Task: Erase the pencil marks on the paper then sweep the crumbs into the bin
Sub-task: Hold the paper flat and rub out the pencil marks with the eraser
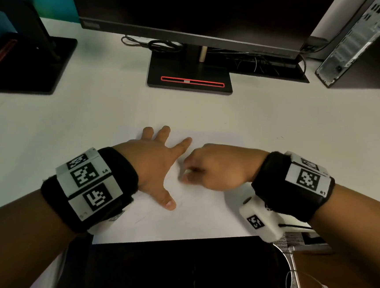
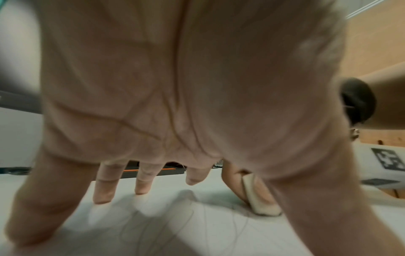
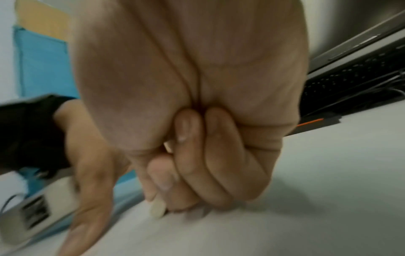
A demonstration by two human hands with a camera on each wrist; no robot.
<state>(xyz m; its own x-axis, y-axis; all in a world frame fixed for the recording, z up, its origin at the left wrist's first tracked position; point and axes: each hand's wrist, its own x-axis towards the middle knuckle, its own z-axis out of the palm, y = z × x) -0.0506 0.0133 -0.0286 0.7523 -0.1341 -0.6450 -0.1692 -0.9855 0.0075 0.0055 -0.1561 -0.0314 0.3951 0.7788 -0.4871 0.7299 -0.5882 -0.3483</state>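
A white sheet of paper (image 1: pixel 192 215) lies on the desk in front of me, with faint pencil lines (image 2: pixel 197 225) on it. My left hand (image 1: pixel 157 161) presses flat on the sheet with fingers spread. Just to its right, my right hand (image 1: pixel 207 170) has its fingers curled round a small white eraser (image 2: pixel 260 199), whose end touches the paper. The eraser's tip (image 3: pixel 157 210) also shows below the curled fingers in the right wrist view. No crumbs or bin can be made out.
A monitor on a black stand (image 1: pixel 190 77) is behind the paper, with cables beside it. A computer tower (image 1: pixel 363 44) stands at the back right and another black stand (image 1: pixel 26 60) at the left. A dark panel (image 1: pixel 185 269) lies below the desk's front edge.
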